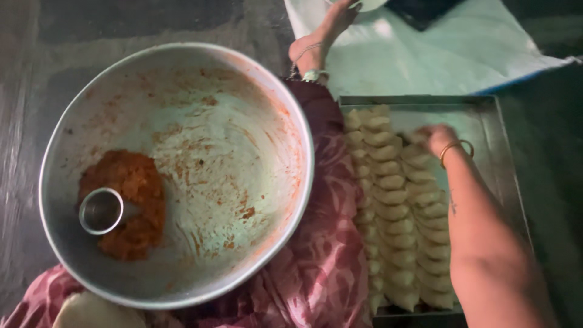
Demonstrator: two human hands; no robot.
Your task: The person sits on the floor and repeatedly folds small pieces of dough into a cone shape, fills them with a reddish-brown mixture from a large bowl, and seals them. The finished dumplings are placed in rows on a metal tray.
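While the right hand (438, 137) is laid, fingers curled, on the far-end dumplings (401, 206) | rows are run lengthwise down the steel tray (486, 106) toward the wearer | grip cannot be told | left hand not seen | filling bowl (182, 67) left of tray.

The scene is dim overall, lit from above and slightly ahead. The brightest patch is the white sheet (425, 54) at the top, nearly washed out, and a soft glow sits inside the large metal bowl (176, 173), whose rim catches a thin highlight. The floor (36, 73) falls into dark grey shadow at the left and right edges. The picture is soft and grainy; the right hand (438, 138) is motion-blurred, and the dumplings (395, 206) lack crisp detail.
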